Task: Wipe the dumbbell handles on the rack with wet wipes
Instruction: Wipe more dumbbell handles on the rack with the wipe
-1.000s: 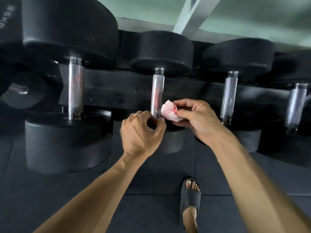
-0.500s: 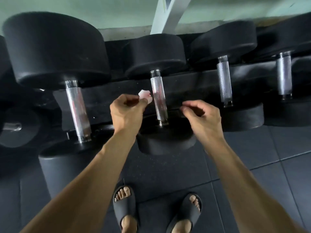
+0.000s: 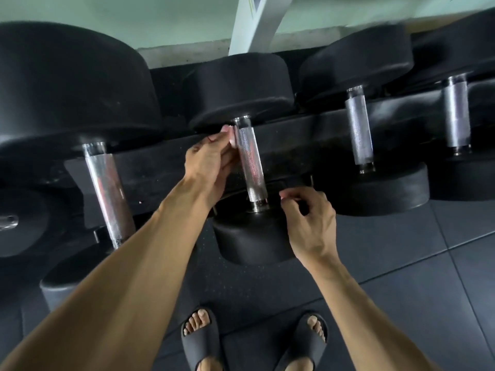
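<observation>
Black dumbbells with knurled steel handles lie side by side on a black rack [image 3: 308,129]. My left hand [image 3: 211,162] pinches a small pinkish-white wet wipe [image 3: 231,135] and presses it against the upper left side of the middle dumbbell handle [image 3: 250,162]. My right hand [image 3: 310,223] hovers beside the lower end of that handle with its fingers loosely curled and nothing in them. The larger dumbbell's handle [image 3: 107,188] stands to the left. Two more handles [image 3: 359,129] [image 3: 456,116] stand to the right.
The floor [image 3: 401,277] is dark rubber tiling. My two feet in black slides [image 3: 201,336] [image 3: 308,336] stand just under the rack. A white metal beam [image 3: 257,20] rises against the pale green wall behind the rack.
The wipe passed from my right hand to my left. My left hand then carried it up to the top of the middle handle, while my right hand dropped to the handle's lower end.
</observation>
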Demonstrator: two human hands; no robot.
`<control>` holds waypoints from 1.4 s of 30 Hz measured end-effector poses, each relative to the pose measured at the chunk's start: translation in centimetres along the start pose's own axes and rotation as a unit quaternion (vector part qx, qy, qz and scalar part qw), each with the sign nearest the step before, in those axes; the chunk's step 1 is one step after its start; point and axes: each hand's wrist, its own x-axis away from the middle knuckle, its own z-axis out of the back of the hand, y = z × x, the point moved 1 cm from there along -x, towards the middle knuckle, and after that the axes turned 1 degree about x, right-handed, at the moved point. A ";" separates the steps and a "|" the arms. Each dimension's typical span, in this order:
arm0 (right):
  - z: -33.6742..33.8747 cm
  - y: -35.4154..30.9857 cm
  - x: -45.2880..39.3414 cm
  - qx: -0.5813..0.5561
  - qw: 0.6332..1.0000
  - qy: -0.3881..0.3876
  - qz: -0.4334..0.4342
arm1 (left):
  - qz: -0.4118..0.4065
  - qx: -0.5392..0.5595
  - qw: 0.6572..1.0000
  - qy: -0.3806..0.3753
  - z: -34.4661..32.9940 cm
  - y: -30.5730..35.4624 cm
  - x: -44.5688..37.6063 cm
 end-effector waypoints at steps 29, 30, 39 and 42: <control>-0.2 0.4 0.0 0.005 0.999 0.030 0.024 | 0.067 -0.187 0.980 0.009 1.2 -0.8 -0.3; -0.2 0.4 0.0 0.003 0.999 0.029 0.023 | 0.089 -0.209 0.974 -0.003 1.7 -1.4 0.7; -0.3 0.5 0.0 -0.003 0.999 0.029 0.025 | 0.062 -0.155 0.985 -0.038 1.4 -1.1 -0.5; -0.3 0.5 0.0 -0.005 0.999 0.027 0.036 | 0.117 -0.247 0.960 -0.066 2.2 -2.6 1.6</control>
